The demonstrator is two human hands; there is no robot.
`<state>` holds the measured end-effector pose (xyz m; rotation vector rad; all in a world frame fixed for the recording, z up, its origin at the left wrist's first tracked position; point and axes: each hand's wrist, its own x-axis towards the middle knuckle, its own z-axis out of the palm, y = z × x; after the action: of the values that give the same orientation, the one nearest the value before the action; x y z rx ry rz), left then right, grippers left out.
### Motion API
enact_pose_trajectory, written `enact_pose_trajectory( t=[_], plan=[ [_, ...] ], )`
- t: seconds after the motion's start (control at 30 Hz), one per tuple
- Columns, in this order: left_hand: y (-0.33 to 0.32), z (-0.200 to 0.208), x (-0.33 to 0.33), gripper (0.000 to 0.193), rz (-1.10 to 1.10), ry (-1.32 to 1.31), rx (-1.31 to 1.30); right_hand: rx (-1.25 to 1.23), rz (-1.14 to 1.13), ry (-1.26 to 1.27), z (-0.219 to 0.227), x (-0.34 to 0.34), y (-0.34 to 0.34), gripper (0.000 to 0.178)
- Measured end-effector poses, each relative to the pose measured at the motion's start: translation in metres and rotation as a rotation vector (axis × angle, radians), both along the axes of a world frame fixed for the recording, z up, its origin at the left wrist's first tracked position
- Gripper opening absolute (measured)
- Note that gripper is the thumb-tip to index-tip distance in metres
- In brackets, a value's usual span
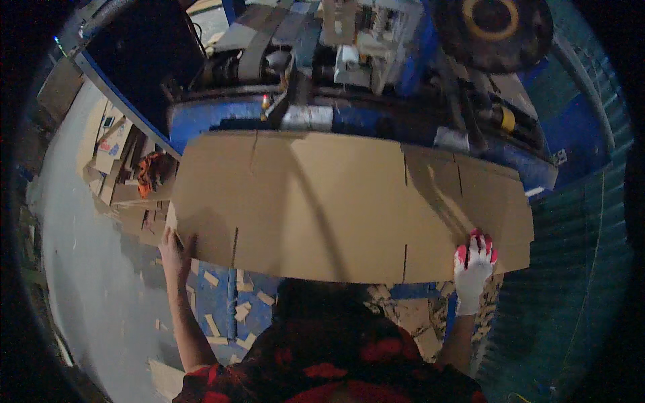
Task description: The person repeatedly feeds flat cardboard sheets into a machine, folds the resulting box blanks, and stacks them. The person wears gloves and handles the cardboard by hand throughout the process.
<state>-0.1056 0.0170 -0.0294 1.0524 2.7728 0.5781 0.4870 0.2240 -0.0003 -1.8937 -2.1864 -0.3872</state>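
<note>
A blue machine [316, 97] stretches across the far side. In the middle, just on the near side of it, a long brown cardboard sheet [349, 208] spans left to right, slotted along its near and far edges. At left, a stack of cardboard pieces [111, 144] shows beyond the sheet's edge. The white-gloved right hand [476, 265] lays extended fingers on the near right part; the bare left hand [176, 252] grips the near left corner; small cardboard scraps [242, 311] lie scattered nearest

My bare left grip [176, 254] has room outward over the pale grey floor [87, 262]; past the flat brown cardboard sheet [349, 208], the long blue metal machine [228, 115] bars the way
</note>
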Motion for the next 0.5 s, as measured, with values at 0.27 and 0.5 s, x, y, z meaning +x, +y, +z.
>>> enact_pose_trajectory(
  t=[0.27,0.5],
  plan=[
    [-0.007,0.02,0.027,0.059,0.008,0.297,-0.173,0.342,-0.643,0.938,-0.038,0.079,-0.051,0.081],
    [-0.006,0.064,0.063,0.051,-0.174,-0.017,0.709,0.417,-0.287,1.497,-0.023,0.087,-0.057,0.061]
  ],
)
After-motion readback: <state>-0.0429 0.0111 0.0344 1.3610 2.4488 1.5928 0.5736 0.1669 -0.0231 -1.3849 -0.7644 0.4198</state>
